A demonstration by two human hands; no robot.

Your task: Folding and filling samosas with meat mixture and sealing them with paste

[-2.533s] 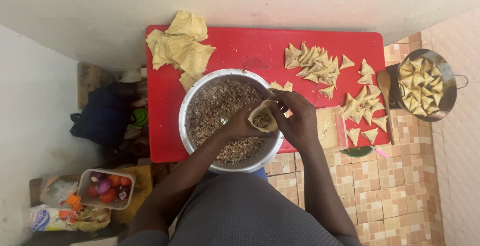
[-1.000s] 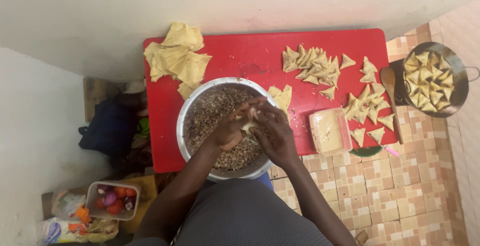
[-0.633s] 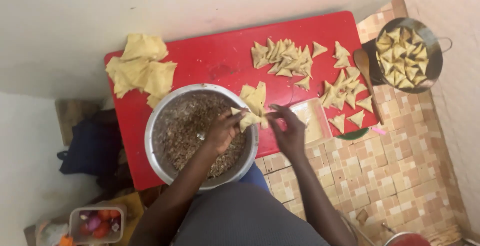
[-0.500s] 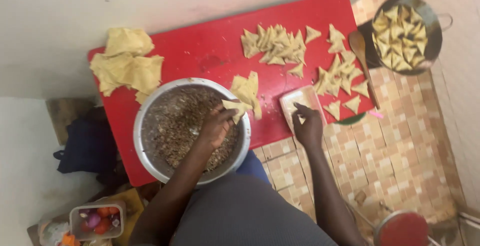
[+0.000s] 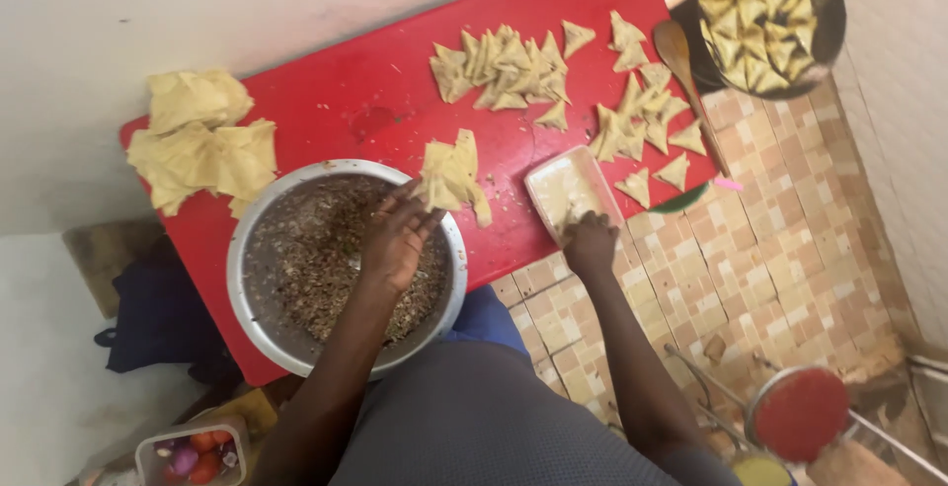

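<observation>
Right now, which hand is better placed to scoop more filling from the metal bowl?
Left hand: it hovers over the filling inside the metal bowl. The right hand is apart, in the small tray.
</observation>
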